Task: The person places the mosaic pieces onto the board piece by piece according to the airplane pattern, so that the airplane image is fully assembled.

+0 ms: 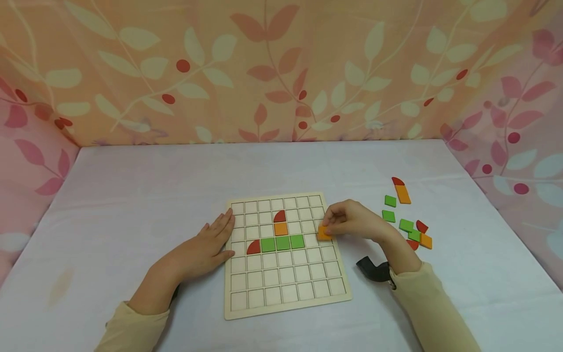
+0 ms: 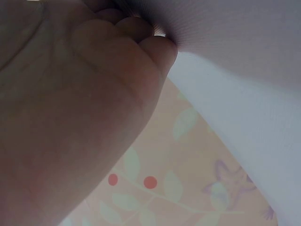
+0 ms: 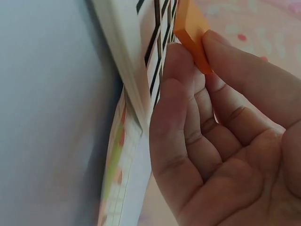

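A pale wooden grid board (image 1: 288, 313) lies on the white-covered table. On it, a red quarter-circle tile (image 1: 280, 216) sits above an orange square tile (image 1: 280, 229). Lower down, another red quarter-circle (image 1: 253, 247) begins a row with three green square tiles (image 1: 283, 242). My right hand (image 1: 354, 221) pinches a loose orange tile (image 1: 324, 233) over the board's right edge; the right wrist view shows that orange tile (image 3: 192, 37) between thumb and fingertips. My left hand (image 1: 204, 252) rests along the board's left edge, fingers extended; its fingertips are partly hidden in the left wrist view.
Right of the board, several loose green tiles (image 1: 390, 201) lie scattered with red quarter-circles (image 1: 422, 226) and orange pieces (image 1: 425, 240). Farther back, a red piece touches an orange strip (image 1: 402, 194). A black strap-like object (image 1: 373, 270) sits by the right wrist. Floral cloth (image 1: 281, 73) hangs behind.
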`<state>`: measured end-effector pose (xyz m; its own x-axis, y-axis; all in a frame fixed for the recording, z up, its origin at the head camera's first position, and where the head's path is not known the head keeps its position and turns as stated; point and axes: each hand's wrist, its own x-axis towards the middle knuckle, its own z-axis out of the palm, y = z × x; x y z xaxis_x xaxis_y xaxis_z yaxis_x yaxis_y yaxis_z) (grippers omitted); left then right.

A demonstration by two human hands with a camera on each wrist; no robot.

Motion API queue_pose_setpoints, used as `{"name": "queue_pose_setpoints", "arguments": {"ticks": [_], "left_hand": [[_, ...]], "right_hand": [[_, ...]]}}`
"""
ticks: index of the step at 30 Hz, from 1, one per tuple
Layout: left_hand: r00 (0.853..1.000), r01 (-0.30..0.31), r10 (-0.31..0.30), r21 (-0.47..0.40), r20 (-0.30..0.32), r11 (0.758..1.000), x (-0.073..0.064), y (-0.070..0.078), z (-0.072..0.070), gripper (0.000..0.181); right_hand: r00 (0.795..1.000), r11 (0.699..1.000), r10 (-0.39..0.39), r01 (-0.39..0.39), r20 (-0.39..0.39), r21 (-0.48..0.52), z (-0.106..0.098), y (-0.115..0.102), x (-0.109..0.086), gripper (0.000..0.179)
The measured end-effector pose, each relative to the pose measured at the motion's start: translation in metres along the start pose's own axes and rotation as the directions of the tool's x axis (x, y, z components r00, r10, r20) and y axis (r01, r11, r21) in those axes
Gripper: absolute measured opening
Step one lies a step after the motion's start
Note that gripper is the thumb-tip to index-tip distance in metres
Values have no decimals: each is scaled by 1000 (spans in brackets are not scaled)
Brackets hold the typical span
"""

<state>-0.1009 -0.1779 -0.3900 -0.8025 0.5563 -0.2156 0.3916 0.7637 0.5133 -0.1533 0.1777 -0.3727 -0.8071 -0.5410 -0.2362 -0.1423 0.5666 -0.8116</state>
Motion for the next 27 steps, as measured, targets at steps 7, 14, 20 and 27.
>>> {"name": "queue_pose_setpoints", "arguments": {"ticks": [7, 14, 20, 27], "left_hand": [[1000, 1, -1, 1, 0, 1000, 1, -2, 1, 72], [1000, 0, 0, 7, -5, 1000, 2, -2, 2, 72], [1000, 2, -2, 5, -3, 1000, 2, -1, 2, 72], [1000, 3, -3, 4, -2, 1000, 2, -2, 2, 72]], "right_hand": [[999, 1000, -24, 25, 47, -8, 9, -5, 9, 6], [998, 998, -41, 43, 52, -37, 15, -9, 13, 6], [999, 997, -38, 41, 38, -63, 17, -8, 15, 5], [1000, 997, -28, 29, 13, -73, 19, -8, 16, 8]]}}
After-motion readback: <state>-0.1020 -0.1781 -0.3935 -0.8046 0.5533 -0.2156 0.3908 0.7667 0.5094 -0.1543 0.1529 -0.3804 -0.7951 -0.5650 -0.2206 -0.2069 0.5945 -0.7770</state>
